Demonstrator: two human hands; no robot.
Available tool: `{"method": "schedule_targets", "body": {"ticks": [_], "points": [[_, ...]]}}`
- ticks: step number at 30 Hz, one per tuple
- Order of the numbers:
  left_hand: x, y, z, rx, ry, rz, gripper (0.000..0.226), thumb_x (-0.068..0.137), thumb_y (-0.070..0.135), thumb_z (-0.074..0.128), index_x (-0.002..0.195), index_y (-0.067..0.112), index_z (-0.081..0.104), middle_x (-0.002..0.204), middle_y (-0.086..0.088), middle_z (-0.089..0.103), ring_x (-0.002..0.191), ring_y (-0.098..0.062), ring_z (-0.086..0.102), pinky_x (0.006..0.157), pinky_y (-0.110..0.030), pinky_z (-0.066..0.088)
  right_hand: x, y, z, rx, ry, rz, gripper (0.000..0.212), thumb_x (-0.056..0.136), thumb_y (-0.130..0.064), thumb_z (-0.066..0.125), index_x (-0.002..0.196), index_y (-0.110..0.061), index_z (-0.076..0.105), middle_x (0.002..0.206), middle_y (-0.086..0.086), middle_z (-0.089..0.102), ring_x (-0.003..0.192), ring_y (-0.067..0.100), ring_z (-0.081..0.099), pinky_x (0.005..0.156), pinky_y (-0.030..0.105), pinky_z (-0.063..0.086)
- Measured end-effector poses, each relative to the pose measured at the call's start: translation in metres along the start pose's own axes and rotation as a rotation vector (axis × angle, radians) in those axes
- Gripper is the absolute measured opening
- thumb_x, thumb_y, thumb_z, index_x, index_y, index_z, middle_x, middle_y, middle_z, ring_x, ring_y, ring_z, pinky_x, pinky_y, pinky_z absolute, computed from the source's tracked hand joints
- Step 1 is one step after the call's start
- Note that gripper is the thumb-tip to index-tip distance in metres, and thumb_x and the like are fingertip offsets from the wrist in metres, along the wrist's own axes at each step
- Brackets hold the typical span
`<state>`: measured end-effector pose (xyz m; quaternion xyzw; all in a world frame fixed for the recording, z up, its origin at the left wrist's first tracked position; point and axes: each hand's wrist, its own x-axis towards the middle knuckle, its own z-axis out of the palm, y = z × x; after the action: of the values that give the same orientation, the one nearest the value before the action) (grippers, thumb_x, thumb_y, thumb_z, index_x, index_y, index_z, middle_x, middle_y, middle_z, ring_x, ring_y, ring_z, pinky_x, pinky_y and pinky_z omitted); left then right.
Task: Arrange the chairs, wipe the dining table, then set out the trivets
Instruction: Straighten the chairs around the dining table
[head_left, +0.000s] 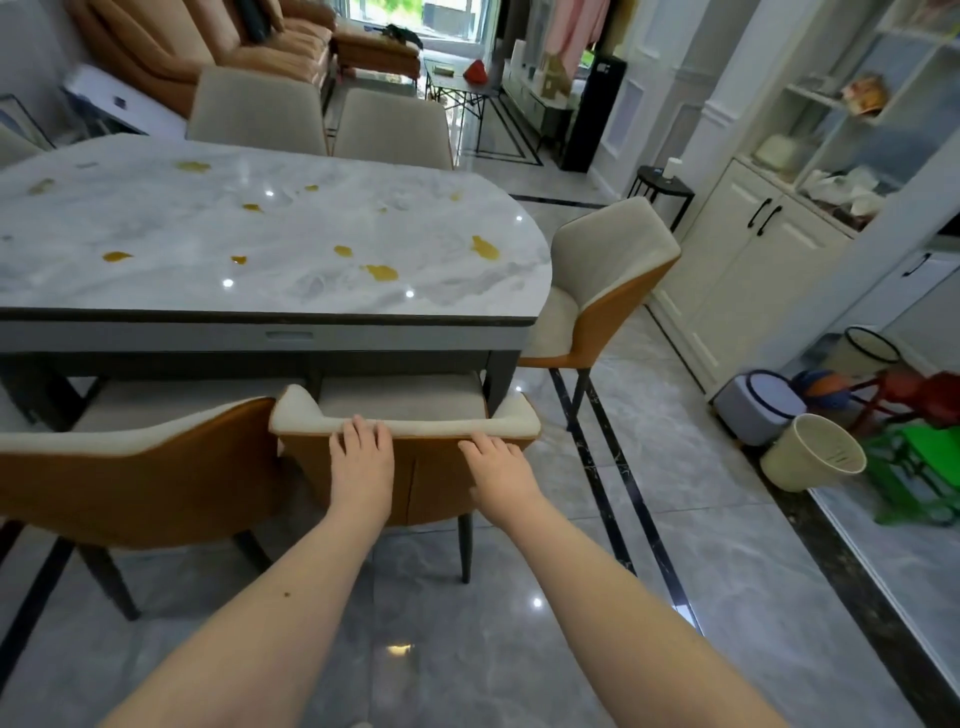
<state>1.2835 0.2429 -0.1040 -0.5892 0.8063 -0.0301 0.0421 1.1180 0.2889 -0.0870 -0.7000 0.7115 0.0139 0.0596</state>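
Pushing in the near chair (405, 467) is the step in hand, by the look of it: both hands rest on the top edge of its curved back, with the seat already tucked under the worktop (249, 234). The left hand (362, 457) lies with fingers curled over the cream rim; the right hand (496, 467) sits just beside it on the same rim, its grip loosely bent over the edge rather than clamped tight. Neither hand holds anything else.

A second chair (140, 467) stands touching this one on its left, and a third (597, 296) sits at the rounded end of the worktop, angled outward, so it likely needs straightening next. Two more chair backs (322, 117) show at the worktop's far side.

Each chair has a smooth orange shell, a soft cream padded lining and thin dark legs. The worktop is glossy pale marble with a dark edge, scattered with yellow-brown spills (382, 272) that will call for wiping afterwards. No cloth or trivets are visible.
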Motion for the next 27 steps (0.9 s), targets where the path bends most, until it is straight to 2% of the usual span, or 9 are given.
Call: {"method": "schedule_targets", "body": {"ticks": [3, 6, 10, 13, 16, 19, 23, 27], "points": [[-0.015, 0.028, -0.006, -0.037, -0.063, 0.037, 0.074, 0.087, 0.016, 0.063, 0.147, 0.010, 0.021, 0.151, -0.017, 0.027, 0.141, -0.031, 0.025, 0.116, -0.046, 0.023, -0.023, 0.022, -0.001, -0.004, -0.032, 0.021, 0.051, 0.088, -0.008, 0.057, 0.136, -0.014, 0.043, 0.137, 0.006, 0.046, 0.127, 0.025, 0.043, 0.108, 0.038, 0.035], [-0.031, 0.072, -0.012, -0.065, -0.075, 0.137, 0.058, 0.083, 0.021, 0.065, 0.135, 0.016, 0.038, 0.136, -0.008, 0.045, 0.128, -0.025, 0.040, 0.111, -0.043, 0.033, -0.063, 0.061, -0.001, 0.002, -0.053, 0.061, 0.046, 0.089, -0.010, 0.056, 0.134, -0.013, 0.043, 0.133, 0.007, 0.047, 0.125, 0.026, 0.043, 0.104, 0.037, 0.035], [-0.049, 0.139, -0.021, -0.102, -0.080, 0.294, 0.043, 0.086, 0.022, 0.061, 0.125, 0.016, 0.044, 0.125, -0.004, 0.051, 0.117, -0.023, 0.047, 0.101, -0.039, 0.040, -0.123, 0.123, -0.002, 0.028, -0.081, 0.179, 0.042, 0.091, -0.011, 0.055, 0.132, -0.010, 0.044, 0.132, 0.009, 0.047, 0.122, 0.028, 0.046, 0.099, 0.035, 0.036], [-0.060, 0.190, -0.030, -0.103, -0.081, 0.401, 0.041, 0.088, 0.017, 0.057, 0.128, 0.014, 0.044, 0.128, -0.007, 0.050, 0.118, -0.024, 0.046, 0.101, -0.038, 0.040, -0.167, 0.162, -0.007, 0.047, -0.092, 0.298, 0.048, 0.092, -0.012, 0.055, 0.138, -0.009, 0.040, 0.138, 0.010, 0.044, 0.123, 0.029, 0.047, 0.099, 0.037, 0.037], [-0.070, 0.240, -0.041, -0.061, -0.046, 0.493, 0.052, 0.086, 0.013, 0.058, 0.135, 0.011, 0.038, 0.135, -0.009, 0.045, 0.125, -0.026, 0.041, 0.106, -0.039, 0.036, -0.206, 0.192, -0.011, 0.045, -0.077, 0.408, 0.044, 0.092, -0.014, 0.053, 0.135, -0.011, 0.043, 0.134, 0.010, 0.047, 0.120, 0.029, 0.049, 0.094, 0.036, 0.040], [-0.077, 0.295, -0.049, -0.067, -0.010, 0.583, 0.053, 0.089, 0.012, 0.052, 0.139, 0.011, 0.033, 0.138, -0.009, 0.043, 0.128, -0.026, 0.039, 0.108, -0.039, 0.033, -0.241, 0.225, -0.015, 0.085, -0.062, 0.524, 0.043, 0.093, -0.017, 0.055, 0.134, -0.011, 0.043, 0.133, 0.010, 0.048, 0.119, 0.028, 0.049, 0.095, 0.037, 0.041], [-0.078, 0.342, -0.053, -0.092, -0.019, 0.651, 0.041, 0.088, 0.009, 0.048, 0.128, 0.012, 0.040, 0.128, -0.008, 0.049, 0.121, -0.025, 0.043, 0.102, -0.036, 0.037, -0.261, 0.255, -0.015, 0.138, -0.049, 0.611, 0.044, 0.092, -0.017, 0.056, 0.134, -0.011, 0.044, 0.134, 0.010, 0.048, 0.118, 0.029, 0.050, 0.098, 0.038, 0.042], [-0.058, 0.368, -0.049, -0.078, -0.020, 0.679, 0.042, 0.087, 0.011, 0.049, 0.128, 0.012, 0.039, 0.127, -0.007, 0.049, 0.118, -0.025, 0.044, 0.097, -0.033, 0.037, -0.250, 0.283, -0.012, 0.133, -0.063, 0.620, 0.049, 0.091, -0.018, 0.057, 0.137, -0.012, 0.042, 0.135, 0.009, 0.049, 0.120, 0.028, 0.050, 0.099, 0.037, 0.041]]}}
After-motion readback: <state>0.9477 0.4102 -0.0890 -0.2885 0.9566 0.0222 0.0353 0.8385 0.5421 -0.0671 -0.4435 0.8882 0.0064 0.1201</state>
